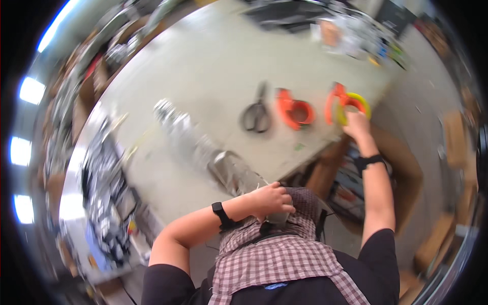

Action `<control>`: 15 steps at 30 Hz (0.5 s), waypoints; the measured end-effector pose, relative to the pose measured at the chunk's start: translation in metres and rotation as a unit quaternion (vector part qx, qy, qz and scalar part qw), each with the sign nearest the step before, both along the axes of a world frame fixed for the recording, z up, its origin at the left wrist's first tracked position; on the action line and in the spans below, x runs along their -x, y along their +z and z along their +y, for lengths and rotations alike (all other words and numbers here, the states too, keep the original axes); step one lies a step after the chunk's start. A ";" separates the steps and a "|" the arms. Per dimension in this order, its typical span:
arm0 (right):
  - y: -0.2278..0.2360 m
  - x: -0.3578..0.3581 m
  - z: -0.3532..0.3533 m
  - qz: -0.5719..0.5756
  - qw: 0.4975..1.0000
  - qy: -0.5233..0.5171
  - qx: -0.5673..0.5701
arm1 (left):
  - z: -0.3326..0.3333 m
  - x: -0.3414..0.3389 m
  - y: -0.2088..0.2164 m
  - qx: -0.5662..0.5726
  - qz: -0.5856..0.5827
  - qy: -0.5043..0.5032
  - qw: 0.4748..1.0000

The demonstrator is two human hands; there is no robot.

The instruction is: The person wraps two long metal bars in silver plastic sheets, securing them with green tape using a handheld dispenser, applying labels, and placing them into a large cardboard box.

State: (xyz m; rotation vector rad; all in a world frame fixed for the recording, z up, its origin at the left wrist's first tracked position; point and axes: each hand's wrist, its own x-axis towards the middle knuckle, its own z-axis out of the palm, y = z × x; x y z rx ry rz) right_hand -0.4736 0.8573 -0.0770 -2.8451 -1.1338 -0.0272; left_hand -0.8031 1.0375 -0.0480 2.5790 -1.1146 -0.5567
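My right hand (357, 124) reaches to the table's right edge, its fingers closed at an orange tape dispenser (335, 96) with a yellow ring beside its roll. Close to my waist, my left hand (274, 200) is curled shut at the near end of a long clear plastic bag (195, 142). Something greyish shows under that hand, too blurred to name. The bag stretches away to the left across the table, with a brownish item (229, 170) visible in its near part. Between the hands, farther in, lie black-handled scissors (255, 116) and a second orange tape dispenser (295, 109).
The pale table (203, 66) fills the middle. Crumpled plastic packages (109, 188) are heaped at its left. Black sheeting (284, 15) and a clear-wrapped pile (351, 38) lie at the far side. An open cardboard box (401, 168) stands below the right edge.
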 end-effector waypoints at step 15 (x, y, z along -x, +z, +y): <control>-0.025 0.331 0.177 0.437 0.824 0.340 -0.119 | 0.137 0.292 -0.034 -0.157 -0.259 0.896 0.324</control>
